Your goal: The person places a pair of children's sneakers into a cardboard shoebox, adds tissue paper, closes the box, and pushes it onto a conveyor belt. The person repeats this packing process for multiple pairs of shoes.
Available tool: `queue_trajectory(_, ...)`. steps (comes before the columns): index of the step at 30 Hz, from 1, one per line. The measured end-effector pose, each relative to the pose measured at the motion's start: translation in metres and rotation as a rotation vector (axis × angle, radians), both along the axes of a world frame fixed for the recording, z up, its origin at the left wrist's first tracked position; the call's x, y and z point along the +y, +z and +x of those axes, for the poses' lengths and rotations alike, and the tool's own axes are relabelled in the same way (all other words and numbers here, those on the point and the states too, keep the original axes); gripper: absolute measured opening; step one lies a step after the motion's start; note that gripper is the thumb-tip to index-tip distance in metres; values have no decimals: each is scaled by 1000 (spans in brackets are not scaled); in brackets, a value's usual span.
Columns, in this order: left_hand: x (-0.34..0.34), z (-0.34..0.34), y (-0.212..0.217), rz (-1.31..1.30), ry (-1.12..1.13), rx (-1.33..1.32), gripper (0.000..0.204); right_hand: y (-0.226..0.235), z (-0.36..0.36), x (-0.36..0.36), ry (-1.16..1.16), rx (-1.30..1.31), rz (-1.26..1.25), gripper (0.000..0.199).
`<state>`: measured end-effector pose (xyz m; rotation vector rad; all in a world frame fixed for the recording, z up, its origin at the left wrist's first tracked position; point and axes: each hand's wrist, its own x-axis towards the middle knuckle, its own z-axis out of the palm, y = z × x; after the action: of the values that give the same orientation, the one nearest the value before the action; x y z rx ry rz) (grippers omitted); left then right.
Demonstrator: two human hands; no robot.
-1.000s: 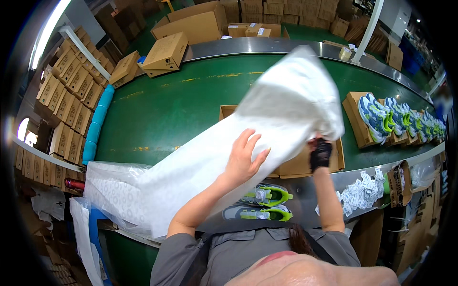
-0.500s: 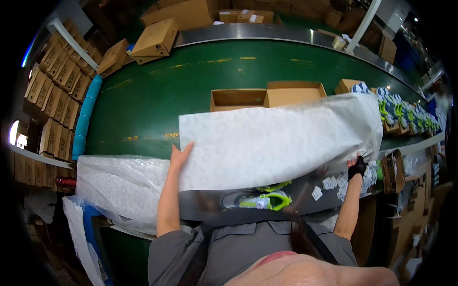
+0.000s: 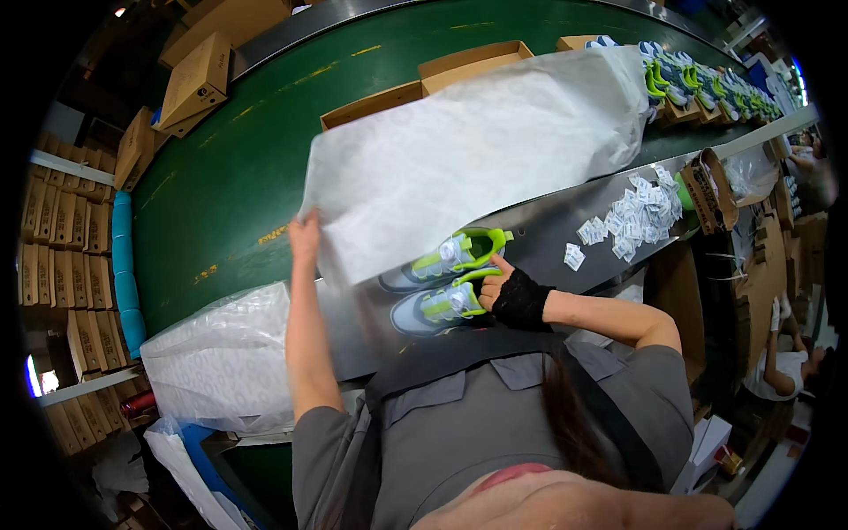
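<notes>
My left hand [image 3: 305, 237] pinches the near left edge of a large sheet of white wrapping paper [image 3: 459, 141] with a faint pattern. The sheet spreads rightward and its far side lies over an open cardboard box [image 3: 477, 66]. In its black fingerless glove, my right hand [image 3: 511, 291] grips a grey-blue and lime-green sneaker [image 3: 442, 305] at the heel opening. Just beyond, its mate, a matching sneaker [image 3: 450, 256], lies alongside with its toe also pointing left; my index finger reaches to its heel.
Small white packets [image 3: 636, 212] lie piled on the metal ledge to the right. More patterned paper [image 3: 221, 362] under clear plastic is at the left. A green conveyor belt [image 3: 238, 177] runs beyond, with a row of sneakers [image 3: 698, 79] at the far right. Stacked shoe boxes [image 3: 62, 230] stand left.
My right hand has left the paper's right end near the packets and come to the sneakers. My left hand still holds the sheet, which now uncovers both sneakers. The view has turned.
</notes>
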<state>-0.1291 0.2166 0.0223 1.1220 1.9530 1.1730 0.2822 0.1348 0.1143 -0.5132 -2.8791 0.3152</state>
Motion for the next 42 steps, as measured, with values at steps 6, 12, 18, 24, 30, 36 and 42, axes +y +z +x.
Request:
queue_trajectory(6,16,-56,45,-38,135,364,29,73,-24,51,-218,86,-459,38)
queue_trajectory(12,29,-84,87,-59,42,544,29,53,-75,134,-787,803,-1142,32)
queue_trajectory(18,44,-19,164,15,-292,-527,21,-65,-150,177,-850,625,-864,44)
queue_trajectory(24,57,56,125,104,-455,-820,36,-34,-160,157,-243,-159,-627,33)
queue_trajectory(30,38,71,42,404,-197,654,29,-32,-49,144,-503,262,4,33)
queue_trajectory(36,40,113,47,161,-622,473,26,8,-23,107,-416,480,39,24)
queue_trajectory(42,63,95,43,307,-249,968,47,-13,-6,58,-154,-2,-78,37)
